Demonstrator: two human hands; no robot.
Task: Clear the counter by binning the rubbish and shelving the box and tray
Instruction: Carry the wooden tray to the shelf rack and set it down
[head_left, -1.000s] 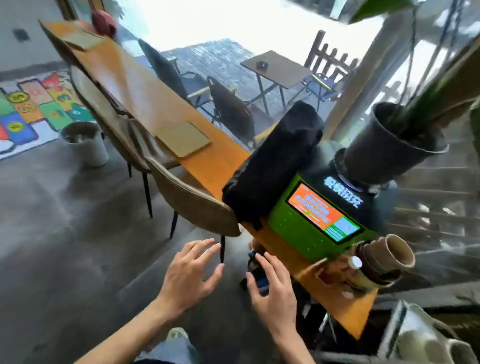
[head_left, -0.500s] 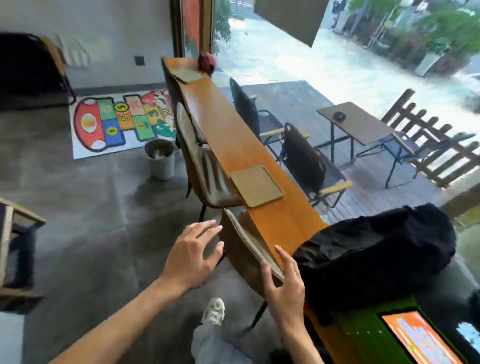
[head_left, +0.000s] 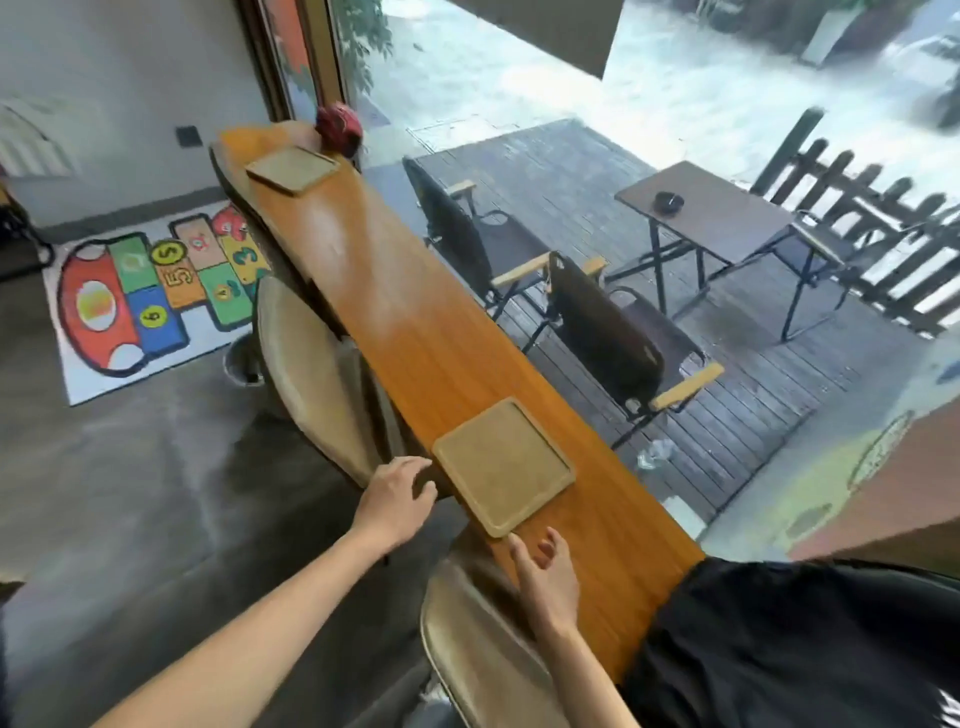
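Long wooden counter (head_left: 415, 332) is running along the window, from the far wall twd the person. A black cloth bundle (head_left: 789, 644) is sitting on its near end, covering that end. Tan chairs (head_left: 311, 364) are standing along the room-side edge, one chair back right under the person's arms. A square tan tray (head_left: 503, 466) is lying flat on the counter's near stretch, its left corner overhanging the room-side edge. A 2nd tray (head_left: 292, 168) is lying at the far end, w/ a red round object (head_left: 338, 127) just beside it by the window-side edge. Left hand (head_left: 397, 500) is hovering off the room-side edge, just beside the near tray's left corner, fingers spread & loosely bent, gripping nothing. Right hand (head_left: 548, 574) is hovering over the counter just nr the tray's near corner, fingers apart, not touching it
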